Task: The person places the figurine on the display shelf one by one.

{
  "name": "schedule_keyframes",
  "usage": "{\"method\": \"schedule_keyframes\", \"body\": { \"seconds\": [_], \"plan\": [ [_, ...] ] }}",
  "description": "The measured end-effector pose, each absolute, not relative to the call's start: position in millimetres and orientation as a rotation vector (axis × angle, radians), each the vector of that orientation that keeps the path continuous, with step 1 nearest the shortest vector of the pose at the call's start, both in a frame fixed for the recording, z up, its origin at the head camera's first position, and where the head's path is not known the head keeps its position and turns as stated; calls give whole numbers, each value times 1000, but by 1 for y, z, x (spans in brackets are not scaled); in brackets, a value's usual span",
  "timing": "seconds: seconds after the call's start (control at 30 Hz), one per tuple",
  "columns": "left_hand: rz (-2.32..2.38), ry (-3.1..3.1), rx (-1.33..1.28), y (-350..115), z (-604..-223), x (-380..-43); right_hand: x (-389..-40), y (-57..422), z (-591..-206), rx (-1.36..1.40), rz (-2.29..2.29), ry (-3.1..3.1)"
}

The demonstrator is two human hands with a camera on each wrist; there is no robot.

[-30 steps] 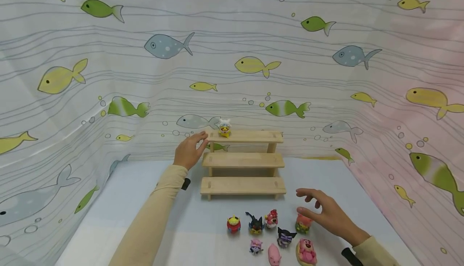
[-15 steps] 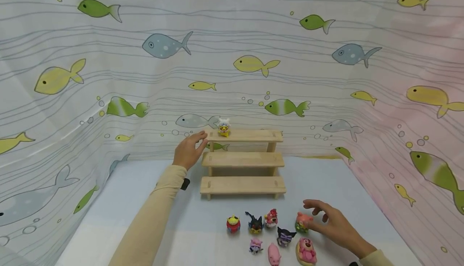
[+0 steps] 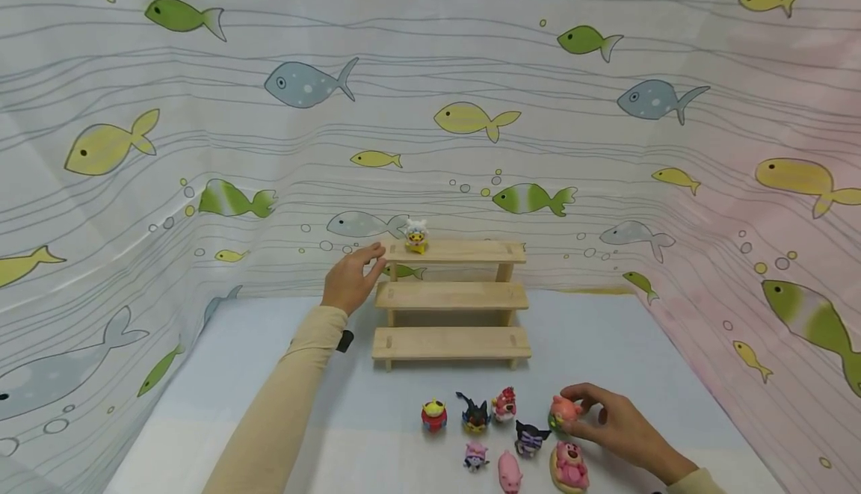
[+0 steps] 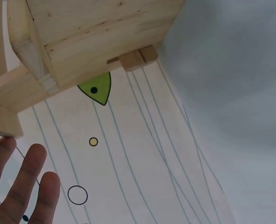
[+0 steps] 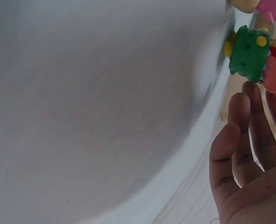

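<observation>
My left hand (image 3: 351, 282) rests against the left end of the top step of a three-step wooden display stand (image 3: 451, 296); in the left wrist view the visible fingers (image 4: 26, 170) are straight. A small yellow-and-white figurine (image 3: 416, 238) stands on that top step, close to my fingertips. At the front right, my right hand (image 3: 615, 427) has thumb and fingers around an orange-pink figurine (image 3: 562, 409) with a green lower body. In the right wrist view this figurine's green body (image 5: 250, 53) is beside my fingertips; the thumb is hidden there. It still stands on the table.
In front of the stand are several more figurines: a red-and-yellow one (image 3: 433, 416), a black one (image 3: 475, 415), a red-and-white one (image 3: 504, 405), a black-and-purple one (image 3: 531, 439), a pink pig (image 3: 509, 471) and a pink bear (image 3: 569, 467). Fish-patterned cloth (image 3: 430, 68) surrounds the table.
My right hand has come down and to the figurine with the green body, and its thumb and fingers have closed around it. My left hand has stayed at the stand.
</observation>
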State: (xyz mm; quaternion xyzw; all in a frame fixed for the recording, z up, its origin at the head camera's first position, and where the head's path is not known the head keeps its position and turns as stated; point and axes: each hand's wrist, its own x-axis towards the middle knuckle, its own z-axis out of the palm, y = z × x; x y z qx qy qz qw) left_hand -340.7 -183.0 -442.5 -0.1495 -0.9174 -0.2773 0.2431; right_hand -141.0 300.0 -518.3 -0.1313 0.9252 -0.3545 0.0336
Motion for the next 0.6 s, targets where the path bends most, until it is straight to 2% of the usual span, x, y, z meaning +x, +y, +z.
{"method": "schedule_keyframes", "body": {
  "seconds": [0.6],
  "plan": [
    [-765, -2487, -425, -185, -442, -340, -143, 297, -520, -376, -1051, 2913]
  ]
}}
